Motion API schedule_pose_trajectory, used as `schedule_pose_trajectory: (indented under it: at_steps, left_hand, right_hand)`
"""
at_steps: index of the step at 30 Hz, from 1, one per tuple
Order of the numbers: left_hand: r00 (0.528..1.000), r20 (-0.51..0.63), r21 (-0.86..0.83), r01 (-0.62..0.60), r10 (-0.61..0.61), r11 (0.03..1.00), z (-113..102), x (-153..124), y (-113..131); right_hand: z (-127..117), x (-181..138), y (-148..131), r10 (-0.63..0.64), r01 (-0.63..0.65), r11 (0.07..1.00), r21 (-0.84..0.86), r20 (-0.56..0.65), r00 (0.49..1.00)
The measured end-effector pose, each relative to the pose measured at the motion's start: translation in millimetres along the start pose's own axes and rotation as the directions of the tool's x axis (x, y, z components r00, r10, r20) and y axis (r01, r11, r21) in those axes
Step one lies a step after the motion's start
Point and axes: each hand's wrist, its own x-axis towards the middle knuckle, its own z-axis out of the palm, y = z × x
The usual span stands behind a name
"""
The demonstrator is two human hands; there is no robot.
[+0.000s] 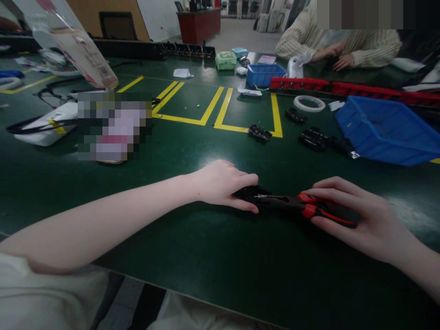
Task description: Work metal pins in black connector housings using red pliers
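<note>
Left hand (pixel 225 183): partly closed, thumb and fingers around a dark part (pixel 249 193), which projects from the grip toward the right hand (pixel 367 220). Right hand: half-curled about the red-and-black handles of the pliers (pixel 295 202), thumb on the near side, fingers on the far side. Pliers lie between the hands, tips at the dark part; bite not determinable. Beyond the left hand, black component (pixel 260 132) rests on the table (pixel 192 247).
</note>
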Motion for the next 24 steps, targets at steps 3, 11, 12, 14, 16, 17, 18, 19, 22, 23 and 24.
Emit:
schedule_pose_trajectory:
  at_steps: [3,11,12,14,16,17,18,19,22,23,24]
  left_hand:
    - [1.0,-0.015,0.012,-0.004,0.005,1.0,0,0,0]
    - [0.999,-0.034,0.035,-0.005,0.006,0.999,1,0,1]
    - [0.999,-0.036,0.037,-0.007,0.008,0.999,0,0,1]
    - [0.999,-0.043,0.034,-0.014,0.016,0.999,0,0,1]
    - [0.999,-0.047,0.026,-0.023,0.025,0.999,1,0,0]
    - [0.999,-0.048,0.024,-0.024,0.025,0.999,1,0,0]
    - [0.999,-0.05,0.026,-0.021,0.022,0.999,1,0,0]
    - [0.998,-0.053,0.028,-0.016,0.018,0.999,1,0,0]
    - [0.997,-0.072,0.016,-0.015,0.016,1.0,2,0,1]
    - [0.997,-0.079,-0.001,-0.024,0.023,1.0,2,0,1]
    - [0.996,-0.082,-0.011,-0.022,0.021,1.0,3,-1,1]
  right_hand:
    - [-2,1,0,-0.005,0.005,1.0,0.014,0.031,0.999]
    - [-1,1,-9,0.061,-0.062,0.997,0.036,0.015,0.998]
    - [-1,1,-10,0.064,-0.064,0.997,0.037,0.02,0.998]
    - [-2,2,-10,0.065,-0.066,0.997,0.039,0.029,0.997]
    - [-3,3,-10,0.064,-0.065,0.997,0.039,0.036,0.997]
    - [-4,3,-9,0.061,-0.062,0.997,0.039,0.039,0.997]
    - [-5,3,-8,0.058,-0.059,0.998,0.035,0.041,0.998]
    - [-6,2,-6,0.051,-0.052,0.998,0.026,0.044,0.998]
    - [-5,-3,5,0.01,-0.009,0.999,-0.036,0.04,0.999]
    - [-3,-4,10,-0.004,0.005,0.997,-0.071,0.017,1.0]
    - [-1,-6,14,0.0,0.0,0.994,-0.113,0.005,1.0]
